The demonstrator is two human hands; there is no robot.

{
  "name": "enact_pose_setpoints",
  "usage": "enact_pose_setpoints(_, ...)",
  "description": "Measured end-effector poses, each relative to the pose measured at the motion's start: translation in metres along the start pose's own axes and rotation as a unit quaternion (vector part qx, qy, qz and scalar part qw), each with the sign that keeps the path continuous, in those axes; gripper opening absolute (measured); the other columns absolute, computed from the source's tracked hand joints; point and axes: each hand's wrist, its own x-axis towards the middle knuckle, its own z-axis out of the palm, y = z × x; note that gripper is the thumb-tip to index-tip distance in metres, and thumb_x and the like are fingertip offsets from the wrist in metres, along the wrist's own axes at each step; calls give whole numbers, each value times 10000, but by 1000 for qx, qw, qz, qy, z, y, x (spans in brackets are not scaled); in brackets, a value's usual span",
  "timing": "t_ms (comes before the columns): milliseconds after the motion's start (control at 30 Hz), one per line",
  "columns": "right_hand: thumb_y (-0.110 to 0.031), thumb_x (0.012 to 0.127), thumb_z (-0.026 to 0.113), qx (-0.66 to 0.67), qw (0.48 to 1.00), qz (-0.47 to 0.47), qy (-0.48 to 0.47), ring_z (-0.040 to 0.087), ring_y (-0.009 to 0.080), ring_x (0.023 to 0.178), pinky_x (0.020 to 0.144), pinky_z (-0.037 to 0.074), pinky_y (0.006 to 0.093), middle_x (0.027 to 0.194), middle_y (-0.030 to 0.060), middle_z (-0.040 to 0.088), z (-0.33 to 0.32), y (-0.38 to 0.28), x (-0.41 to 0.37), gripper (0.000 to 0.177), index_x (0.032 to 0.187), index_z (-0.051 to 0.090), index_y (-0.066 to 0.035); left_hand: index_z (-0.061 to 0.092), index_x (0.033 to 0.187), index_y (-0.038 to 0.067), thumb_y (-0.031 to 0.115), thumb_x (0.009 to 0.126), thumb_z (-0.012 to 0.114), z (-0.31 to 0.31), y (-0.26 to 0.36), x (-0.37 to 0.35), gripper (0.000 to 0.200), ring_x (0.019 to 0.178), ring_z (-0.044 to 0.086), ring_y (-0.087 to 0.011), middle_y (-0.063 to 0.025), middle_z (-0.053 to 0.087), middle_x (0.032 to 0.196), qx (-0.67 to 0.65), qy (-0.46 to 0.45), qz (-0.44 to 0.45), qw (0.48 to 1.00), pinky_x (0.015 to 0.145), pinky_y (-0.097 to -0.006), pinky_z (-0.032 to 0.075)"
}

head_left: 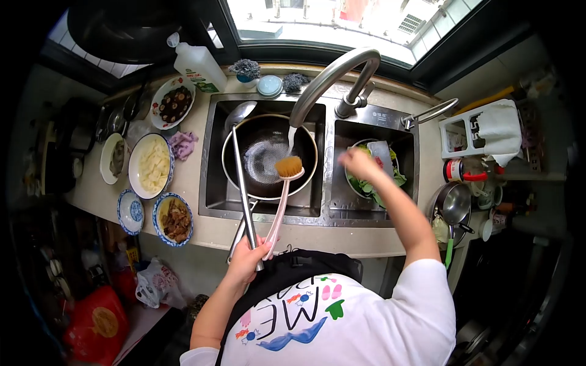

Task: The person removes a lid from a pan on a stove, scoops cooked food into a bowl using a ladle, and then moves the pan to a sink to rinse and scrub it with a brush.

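Head view: the left hand (247, 259) is near the front edge of the table (317, 241). Its grip is pressed together around the lower end of one dish brush (284, 195) with a pink handle. The long handle of one metal ladle (244, 177) seems to be in the same grip. The brush head stands far up from the grip, over one dark wok (268, 160) in the left basin of the sink (210, 183). Water from one faucet (332, 76) falls just beside the bristles. The right hand (360, 163) is blurred, so I cannot tell its grip. It hovers over the right basin, above one bowl of green leaves (372, 186) and one cleaver (381, 152). Left of the sink stand five dishes (151, 166) with food.
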Motion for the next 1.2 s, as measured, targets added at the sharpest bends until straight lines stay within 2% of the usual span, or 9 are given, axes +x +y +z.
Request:
enact_pose_setpoints(67,-467,825,507,296,902,-36,-312,590,196,894,719,476,314,939,149,609,46,-35,-59,546,1041,540,33,380,694,75,21,758,587,5,-4,9,223,583,492,-129,-245,565,964,0,-6,-9,1000,551,-237,433)
enact_pose_setpoints(100,-432,840,509,408,844,-21,-348,572,191,953,768,465,294,1027,141,582,62,-61,-89,530,1110,494,24,397,703,67,45,778,582,3,-10,15,201,602,511,-127,-222,569,969,-13,-23,-12,1000,565,-236,442)
enact_pose_setpoints(167,-323,880,478,562,757,-43,-330,535,198,1007,871,426,322,1127,150,518,94,-99,-117,462,1172,423,31,429,735,52,59,788,581,8,-14,21,161,627,528,-132,-200,570,980,-6,-10,-26,1000,579,-239,453)
enact_pose_setpoints(300,-80,819,496,758,630,138,-98,607,246,794,747,509,346,889,169,590,136,-131,-116,198,967,449,44,480,866,15,120,833,554,17,-15,26,133,662,552,-127,-93,580,847,-21,-15,-41,999,581,-249,474)
enact_pose_setpoints(533,-86,831,490,606,781,148,22,478,115,433,359,405,248,662,58,520,91,-73,-101,128,924,431,-21,418,835,41,157,852,544,-27,-11,0,172,405,328,-43,-34,475,636,95,5,-138,986,334,-191,278)
enact_pose_setpoints(700,-173,835,540,449,887,98,42,447,87,443,384,365,227,629,15,494,58,-47,-87,241,1016,545,-14,358,757,99,195,865,526,-47,-17,-15,221,380,291,-40,24,355,548,115,-13,-184,976,318,-189,244)
enact_pose_setpoints(833,-207,804,556,235,971,9,32,572,220,678,632,445,345,753,123,601,46,-44,-74,261,957,582,3,321,727,124,202,873,509,-54,-17,-27,250,371,271,-41,43,313,521,87,-21,-213,973,309,-189,222)
enact_pose_setpoints(1033,-287,832,484,-27,999,-37,-24,577,340,843,728,451,416,864,174,611,34,-84,-52,279,906,598,-43,356,741,107,179,872,500,-63,-23,-44,208,365,288,-53,39,313,511,157,-43,-218,962,309,-207,242)
enact_pose_setpoints(1200,-258,837,472,-85,995,-38,-30,589,341,798,707,461,427,833,209,605,27,-89,-31,293,896,586,5,366,729,91,146,864,504,-62,-23,-63,201,357,288,-48,39,315,492,171,-16,-167,971,297,-213,240)
